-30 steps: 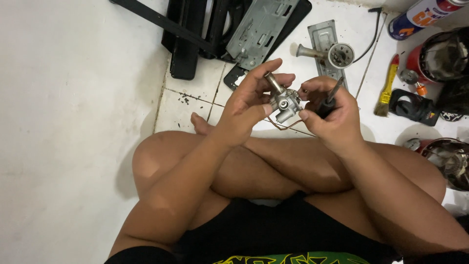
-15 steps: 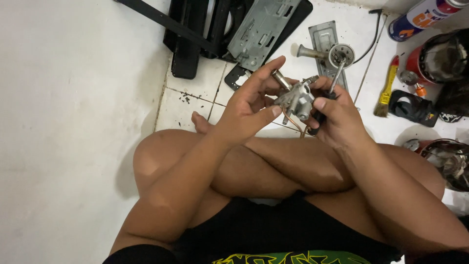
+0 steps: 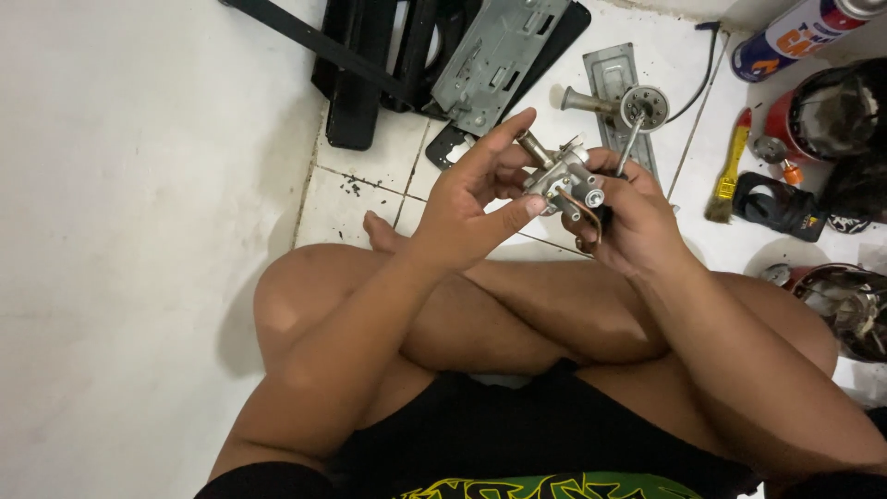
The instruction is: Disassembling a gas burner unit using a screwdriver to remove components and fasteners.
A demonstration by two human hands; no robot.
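Both hands hold a small grey metal valve part over crossed legs

The metal valve part (image 3: 562, 178) sits at about 1 o'clock from the picture's centre, pinched between the left hand (image 3: 471, 199) at its 9 o'clock, thumb and forefinger spread around it, and the right hand (image 3: 633, 217) at its 4 o'clock, closed on its underside, so the lower half and a curled copper tube are partly hidden by fingers. At 12 o'clock from it lie a grey metal plate (image 3: 494, 55) and black frame (image 3: 370, 65), cut off by the top edge. At 3 o'clock a yellow-handled brush (image 3: 725, 171); the spray can (image 3: 795, 32) and red pot (image 3: 822, 115) at 2 o'clock are cropped, the pot's contents hard to make out
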